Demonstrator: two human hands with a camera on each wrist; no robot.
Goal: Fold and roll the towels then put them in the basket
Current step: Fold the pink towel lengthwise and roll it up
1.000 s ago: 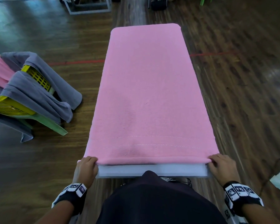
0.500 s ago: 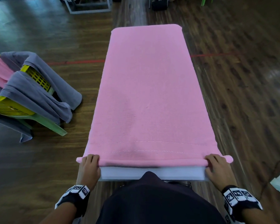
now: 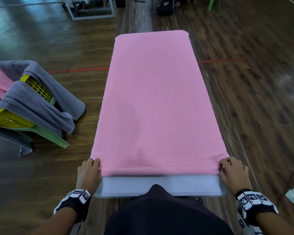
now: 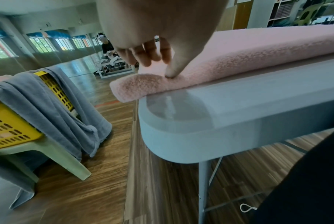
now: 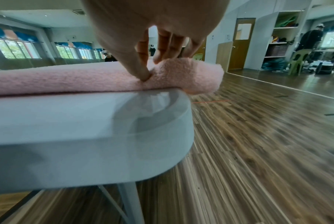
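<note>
my left hand (image 3: 89, 172) and right hand (image 3: 232, 173) pinch rolled near edge of pink towel (image 3: 156, 102), thumbs pressed into roll, fingers curled over top. towel lies flat along grey table (image 3: 159, 185). yellow basket (image 3: 10, 118) on floor to my left, grey towels (image 3: 36, 106) draped over it.

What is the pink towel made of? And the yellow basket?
The pink towel looks like soft, fuzzy fleece or terry cloth: the left wrist view shows a nubbly pile. The yellow basket looks like hard, smooth plastic, moulded with rows of slots.
</note>
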